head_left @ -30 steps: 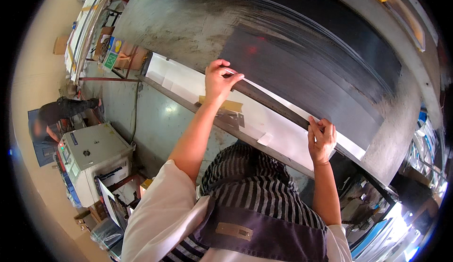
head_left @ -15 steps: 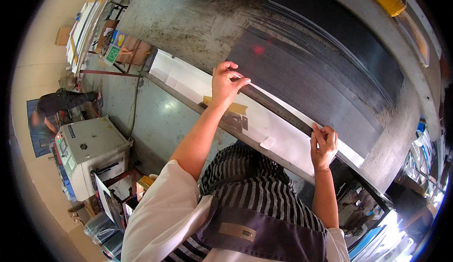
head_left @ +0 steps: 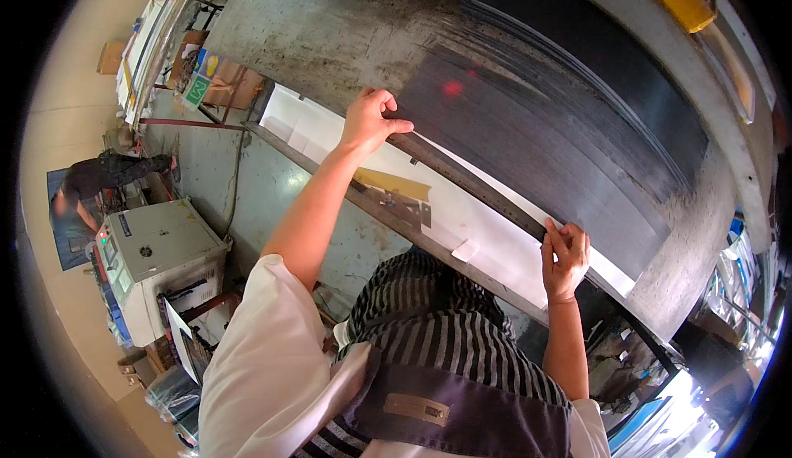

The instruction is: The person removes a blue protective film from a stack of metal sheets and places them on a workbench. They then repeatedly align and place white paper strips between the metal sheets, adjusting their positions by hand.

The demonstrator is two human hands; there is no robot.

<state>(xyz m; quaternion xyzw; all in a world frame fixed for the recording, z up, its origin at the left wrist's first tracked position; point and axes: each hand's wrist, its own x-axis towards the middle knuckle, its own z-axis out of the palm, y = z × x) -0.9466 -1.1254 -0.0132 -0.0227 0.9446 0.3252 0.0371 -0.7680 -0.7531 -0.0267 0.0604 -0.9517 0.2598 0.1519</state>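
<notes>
A wide dark sheet (head_left: 528,153) lies flat on the worn grey table (head_left: 330,33), with a narrow white sheet edge (head_left: 611,270) showing along its near side. My left hand (head_left: 373,121) is at the left end of that side, thumb toward the right and fingers curled in a pinch; whatever lies between them is hidden. Farther right, my right hand (head_left: 567,258) has thumb and index finger closed at the white edge, the other fingers bent. Between the hands runs the table's dark front edge (head_left: 474,179).
A stack of black sheets (head_left: 594,70) lies farther back. Below the table's front edge is a long white trough (head_left: 454,210) with a tan piece (head_left: 392,183) in it. At left stand a grey machine cabinet (head_left: 161,243) and a bending person (head_left: 107,181).
My left hand has moved left and slightly away from me along the table's front edge, widening the gap between the hands. My right hand has barely moved.
</notes>
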